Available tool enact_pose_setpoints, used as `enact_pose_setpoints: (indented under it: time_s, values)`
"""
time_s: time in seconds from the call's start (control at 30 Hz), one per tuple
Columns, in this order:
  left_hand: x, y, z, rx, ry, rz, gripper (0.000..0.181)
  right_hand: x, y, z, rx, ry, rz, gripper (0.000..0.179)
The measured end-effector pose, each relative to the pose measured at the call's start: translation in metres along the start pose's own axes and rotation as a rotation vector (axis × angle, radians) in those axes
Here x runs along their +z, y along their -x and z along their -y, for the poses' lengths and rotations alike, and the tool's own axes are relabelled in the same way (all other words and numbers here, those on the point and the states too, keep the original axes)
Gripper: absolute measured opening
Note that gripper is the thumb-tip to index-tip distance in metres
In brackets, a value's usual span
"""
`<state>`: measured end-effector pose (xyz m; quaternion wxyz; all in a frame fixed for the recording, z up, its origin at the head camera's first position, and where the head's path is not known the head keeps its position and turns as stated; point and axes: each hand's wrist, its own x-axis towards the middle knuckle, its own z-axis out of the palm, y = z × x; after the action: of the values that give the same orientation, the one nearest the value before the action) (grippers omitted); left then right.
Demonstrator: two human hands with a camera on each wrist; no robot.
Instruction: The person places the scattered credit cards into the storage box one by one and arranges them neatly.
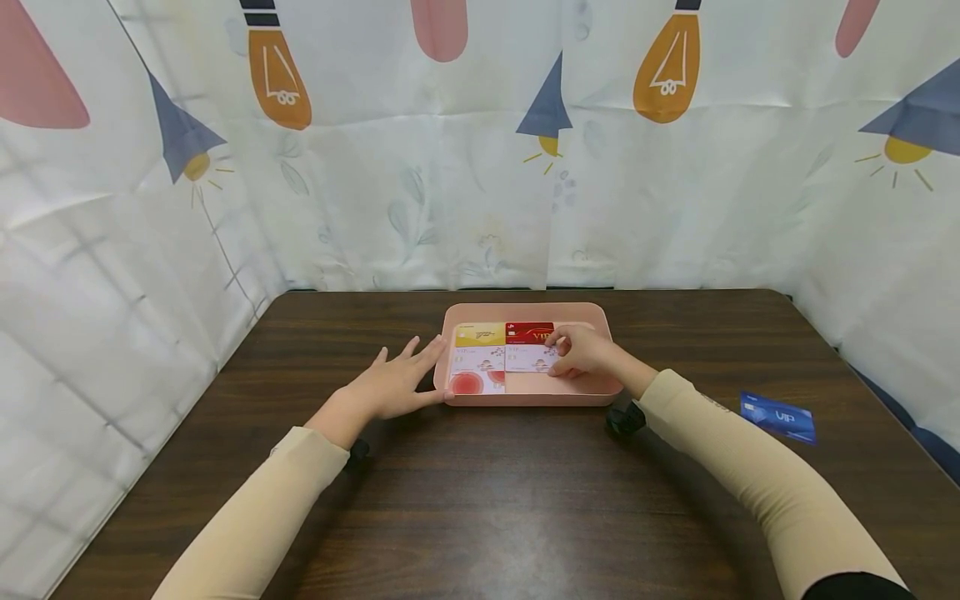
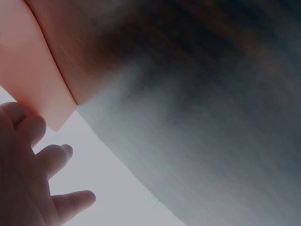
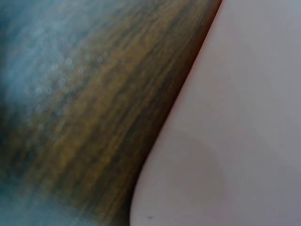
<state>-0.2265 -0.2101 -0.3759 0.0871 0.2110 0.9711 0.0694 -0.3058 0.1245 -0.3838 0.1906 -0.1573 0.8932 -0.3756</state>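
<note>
A shallow pink tray (image 1: 525, 399) holds several cards in two columns. On the left lie a yellow card (image 1: 480, 335), a white patterned card (image 1: 477, 359) and a white card with red circles (image 1: 467, 383). At the top of the right column is a red VIP card (image 1: 525, 333). Just below it, my right hand (image 1: 583, 351) grips a white VIP card (image 1: 527, 358) at its right end, thumb and finger on opposite edges. My left hand (image 1: 392, 386), fingers spread, touches the tray's left side. Its fingers (image 2: 55, 157) also show in the left wrist view.
A blue VIP card (image 1: 777, 417) lies on the dark wooden table (image 1: 480, 500), right of the tray and beyond the right forearm. White printed curtains (image 1: 480, 167) stand behind the table and along both sides. The right wrist view shows only the tray wall (image 3: 225, 117) and table.
</note>
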Motion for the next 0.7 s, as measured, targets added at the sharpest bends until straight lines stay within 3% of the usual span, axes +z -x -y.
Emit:
enact_pose_setpoints:
  time_s: [0.47,0.7]
  values:
    - [-0.0004,0.0008,-0.0013,-0.002,0.004,0.002,0.096,0.0004,0.0023,0.002,0.012,-0.004,-0.004,0.048]
    - [-0.0018,0.0023,-0.0029,-0.01,0.011,0.008,0.096,-0.0057,0.0062,-0.0015,-0.044,0.009,-0.006,0.047]
